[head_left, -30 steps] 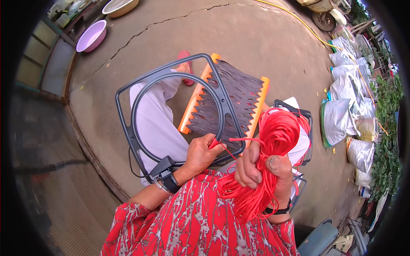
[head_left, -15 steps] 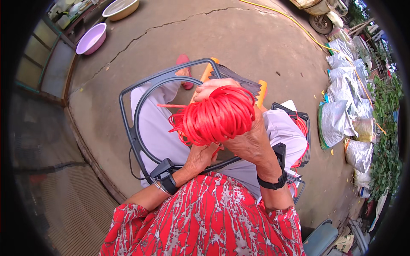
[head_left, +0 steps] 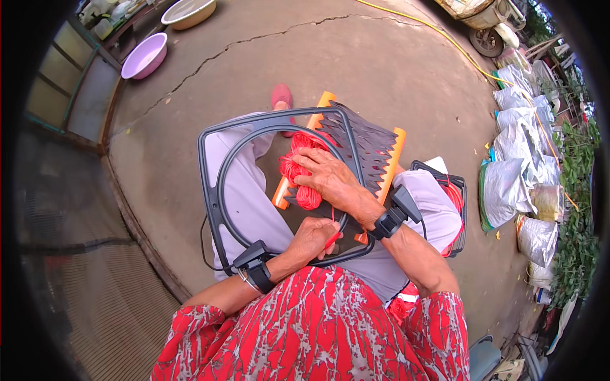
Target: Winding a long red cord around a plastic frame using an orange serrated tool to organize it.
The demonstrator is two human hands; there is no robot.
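Across my lap lies a dark grey frame with a round ring inside it. A bundle of red cord is partly within the ring, low over the ground in front of me. My right hand reaches over the ring and grips the bundle, its fingers curled on top. Near the ring's closest edge, my left hand is closed on a piece of red cord. A thin red strand shows between the two hands. Part of the bundle is hidden under my right hand.
Beyond the frame stands an orange-barred rack with dark, jagged strips. More dark frames with red cord are beside my right leg. White sacks line the right side. A purple basin and yellow hose lie farther off.
The red cord bundle has gone from up close, above the frame, down into the ring area with my right hand. My left hand stays near the ring's closest edge.
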